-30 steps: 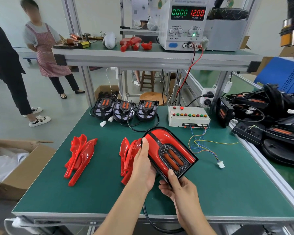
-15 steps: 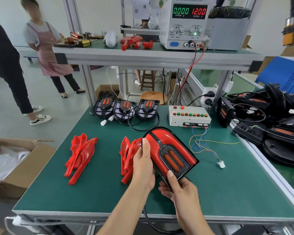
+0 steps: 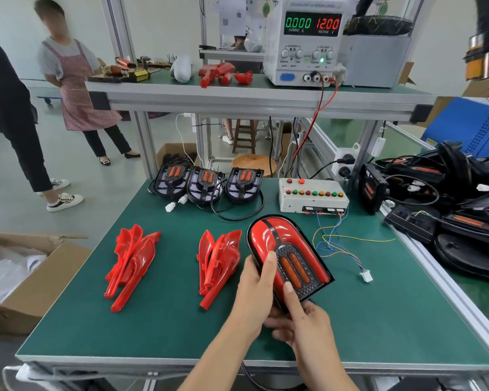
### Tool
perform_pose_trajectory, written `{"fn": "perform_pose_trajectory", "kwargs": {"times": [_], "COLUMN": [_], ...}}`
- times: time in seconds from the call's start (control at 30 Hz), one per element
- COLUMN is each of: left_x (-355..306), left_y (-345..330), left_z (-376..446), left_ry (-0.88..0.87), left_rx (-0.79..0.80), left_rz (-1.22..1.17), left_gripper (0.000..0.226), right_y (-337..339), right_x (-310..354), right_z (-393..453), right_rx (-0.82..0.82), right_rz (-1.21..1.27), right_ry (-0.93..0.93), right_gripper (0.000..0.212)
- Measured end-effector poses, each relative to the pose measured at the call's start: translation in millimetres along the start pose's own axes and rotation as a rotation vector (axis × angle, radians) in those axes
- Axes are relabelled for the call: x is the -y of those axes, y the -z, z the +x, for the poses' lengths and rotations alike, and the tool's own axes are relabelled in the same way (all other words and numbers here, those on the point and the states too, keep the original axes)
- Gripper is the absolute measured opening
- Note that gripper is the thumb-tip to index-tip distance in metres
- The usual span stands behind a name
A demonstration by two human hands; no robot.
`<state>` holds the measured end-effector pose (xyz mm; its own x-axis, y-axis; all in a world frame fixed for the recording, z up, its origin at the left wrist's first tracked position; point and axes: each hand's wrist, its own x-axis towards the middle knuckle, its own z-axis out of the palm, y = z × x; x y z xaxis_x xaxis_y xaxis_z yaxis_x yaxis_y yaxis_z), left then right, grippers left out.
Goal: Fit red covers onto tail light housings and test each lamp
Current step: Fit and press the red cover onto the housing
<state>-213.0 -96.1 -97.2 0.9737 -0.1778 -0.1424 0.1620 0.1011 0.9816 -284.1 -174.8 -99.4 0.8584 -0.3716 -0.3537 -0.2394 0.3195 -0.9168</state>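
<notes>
Over the last second little has shifted: the left hand point(image 3: 254, 289) and right hand point(image 3: 302, 320) keep their grip curled round the covered tail light point(image 3: 283, 249), held just above the counter point(image 3: 153, 320), thumbs pressing the red cover home, testing likely next.

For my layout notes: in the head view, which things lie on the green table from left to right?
Left pile of red covers → second pile of red covers → covered tail light held in both hands → white connector.
</notes>
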Motion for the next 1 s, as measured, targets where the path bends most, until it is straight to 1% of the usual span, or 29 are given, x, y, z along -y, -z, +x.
{"fn": "perform_pose_trajectory", "kwargs": {"times": [0.07,0.1,0.13,0.17,0.2,0.23,0.3,0.33,0.37,0.4,0.43,0.47,0.5,0.53,0.57,0.63,0.67,0.73,0.8,0.87,0.93,1.0], "left_x": [-6,-9,-12,-14,-17,-18,-20,-21,-21,-22,-23,-25,-27,-29,-30,-31,-30,-28,-25,-21,-16,-12], "left_y": [5,8,12,16,19,24,30,31,32,32,31,30,29,28,28,28,29,29,29,29,29,29], "left_z": [4,7,9,10,12,14,15,15,14,12,11,11,11,12,13,16,17,18,19,20,18,14], "left_ry": [-0.052,-0.065,-0.073,-0.081,-0.098,-0.123,-0.171,-0.176,-0.171,-0.165,-0.161,-0.158,-0.152,-0.146,-0.141,-0.161,-0.180,-0.185,-0.143,-0.159,-0.199,-0.214], "left_rx": [0.013,0.041,0.078,0.118,0.155,0.185,0.247,0.288,0.328,0.366,0.405,0.444,0.478,0.506,0.529,0.532,0.498,0.381,0.266,0.157,0.092,0.048], "left_rz": [0.046,0.075,0.115,0.171,0.240,0.311,0.427,0.452,0.461,0.458,0.447,0.432,0.417,0.405,0.394,0.385,0.384,0.360,0.325,0.411,0.496,0.489], "left_gripper": [0.027,0.026,0.025,0.025,0.025,0.026,0.029,0.030,0.032,0.033,0.034,0.035,0.037,0.039,0.040,0.035,0.031,0.027,0.033,0.040,0.041,0.038], "right_y": [4,8,13,19,24,28,31,31,30,27,24,23,23,23,23,27,28,30,30,31,32,34], "right_x": [10,16,21,28,36,48,76,90,104,116,128,136,141,144,145,144,143,140,134,128,124,123], "right_z": [-7,-12,-16,-19,-22,-24,-17,-5,8,24,39,56,69,79,86,96,97,98,98,99,99,99], "right_rx": [0.075,0.135,0.176,0.191,0.181,0.175,0.120,0.055,0.003,-0.008,0.032,0.123,0.236,0.342,0.433,0.522,0.528,0.489,0.434,0.375,0.324,0.301], "right_rz": [-0.186,-0.319,-0.477,-0.639,-0.740,-0.745,-0.625,-0.627,-0.680,-0.754,-0.874,-1.003,-1.101,-1.159,-1.179,-1.127,-1.082,-0.988,-0.890,-0.796,-0.720,-0.648], "right_ry": [-0.072,-0.081,-0.041,0.054,0.181,0.296,0.541,0.684,0.788,0.844,0.834,0.759,0.642,0.523,0.437,0.375,0.366,0.354,0.333,0.296,0.256,0.209], "right_gripper": [0.063,0.064,0.061,0.059,0.055,0.052,0.047,0.040,0.029,0.018,0.017,0.027,0.035,0.037,0.033,0.024,0.023,0.026,0.029,0.031,0.030,0.030]}}
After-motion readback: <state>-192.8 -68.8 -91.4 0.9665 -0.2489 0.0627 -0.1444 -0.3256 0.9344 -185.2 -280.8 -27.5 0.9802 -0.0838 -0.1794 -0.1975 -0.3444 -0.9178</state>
